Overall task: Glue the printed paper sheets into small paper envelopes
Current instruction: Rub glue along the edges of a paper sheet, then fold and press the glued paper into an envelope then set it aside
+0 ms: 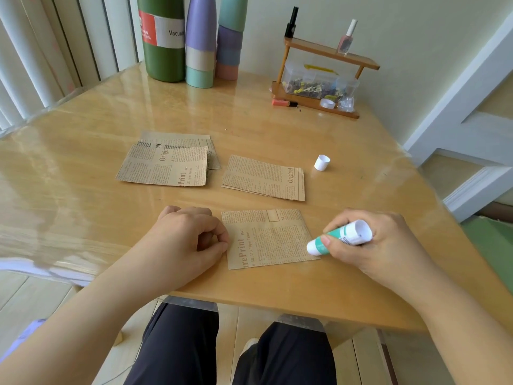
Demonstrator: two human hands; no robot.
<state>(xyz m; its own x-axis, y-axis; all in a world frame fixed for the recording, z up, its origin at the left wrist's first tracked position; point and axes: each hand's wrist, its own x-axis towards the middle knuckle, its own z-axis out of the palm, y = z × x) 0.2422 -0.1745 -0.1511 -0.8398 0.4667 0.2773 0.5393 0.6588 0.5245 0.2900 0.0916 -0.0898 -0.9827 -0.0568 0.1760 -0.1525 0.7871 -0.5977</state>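
Observation:
A brown newsprint sheet (270, 238) lies flat near the table's front edge. My left hand (188, 243) rests at its left edge, fingers curled, thumb and forefinger pinching that edge. My right hand (372, 245) grips a teal and white glue stick (340, 237), whose tip touches the sheet's right edge. The stick's white cap (322, 162) lies apart on the table. Behind the sheet lie a small stack of printed sheets (263, 177) in the middle and another pile (169, 159) to the left.
On the wooden table (83, 162), three tall flasks (191, 40) stand at the back left. A small wooden shelf (319, 76) with a clear box, bottles and tape sits back right. The front table edge is close to my knees.

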